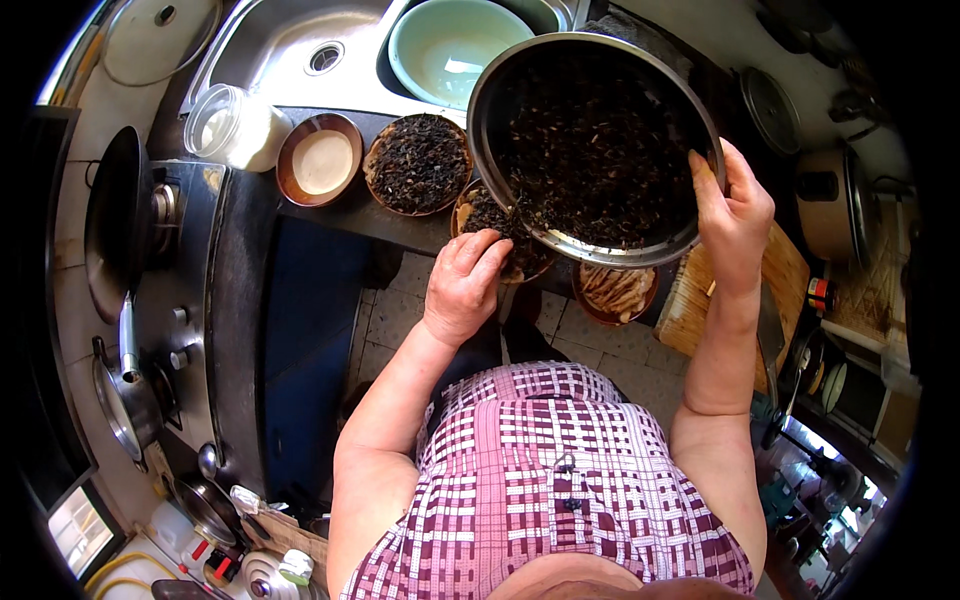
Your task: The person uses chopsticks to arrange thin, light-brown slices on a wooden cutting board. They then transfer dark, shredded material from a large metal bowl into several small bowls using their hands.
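My right hand [737, 215] grips the rim of a large metal bowl [610, 252], tilted toward me and the left. Dark chopped dried vegetables [600, 150] coat its inside. Below its lower left lip is a brown bowl [463, 214] with pale meat slices at the edge and dark vegetables on top. Here my left hand [462, 285] has its fingers closed together, fingertips in the dark vegetables; the metal bowl partly covers this spot. To the left, another bowl [418, 213] is heaped with the same vegetables. A bowl of sliced meat [618, 292] sits below the metal bowl.
A brown bowl of cream-coloured contents [323, 162] and a clear jar [240, 128] stand left, by the sink [270, 60] with a pale green basin [455, 45]. A wok [120, 220] rests on the stove. A wooden board [735, 280] with a knife [770, 325] lies right.
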`<state>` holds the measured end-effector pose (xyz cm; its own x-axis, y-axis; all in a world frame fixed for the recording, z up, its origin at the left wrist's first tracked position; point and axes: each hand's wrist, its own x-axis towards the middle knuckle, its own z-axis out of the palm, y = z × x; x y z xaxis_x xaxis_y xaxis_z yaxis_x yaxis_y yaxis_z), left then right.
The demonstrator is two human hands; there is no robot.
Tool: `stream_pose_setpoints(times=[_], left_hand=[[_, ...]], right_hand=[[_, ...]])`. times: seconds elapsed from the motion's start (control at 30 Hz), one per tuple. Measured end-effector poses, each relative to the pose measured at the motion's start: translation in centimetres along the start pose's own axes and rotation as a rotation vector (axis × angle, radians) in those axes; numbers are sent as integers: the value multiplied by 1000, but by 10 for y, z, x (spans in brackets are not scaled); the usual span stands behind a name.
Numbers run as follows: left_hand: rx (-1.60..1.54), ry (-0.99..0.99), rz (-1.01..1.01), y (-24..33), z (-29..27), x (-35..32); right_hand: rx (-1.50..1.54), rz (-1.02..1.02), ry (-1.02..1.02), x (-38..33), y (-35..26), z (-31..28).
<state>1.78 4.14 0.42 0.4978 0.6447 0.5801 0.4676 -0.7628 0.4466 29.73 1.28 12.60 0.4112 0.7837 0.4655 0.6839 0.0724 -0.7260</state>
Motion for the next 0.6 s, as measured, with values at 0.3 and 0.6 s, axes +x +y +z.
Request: stream_pose_setpoints(times=[0.3, 0.6], left_hand=[[6, -26, -4, 5, -8, -8], [-28, 13, -26, 10, -9, -7]], right_hand=[[-109, -243, -1, 1, -12, 8], [-103, -276, -10, 2, -19, 14]])
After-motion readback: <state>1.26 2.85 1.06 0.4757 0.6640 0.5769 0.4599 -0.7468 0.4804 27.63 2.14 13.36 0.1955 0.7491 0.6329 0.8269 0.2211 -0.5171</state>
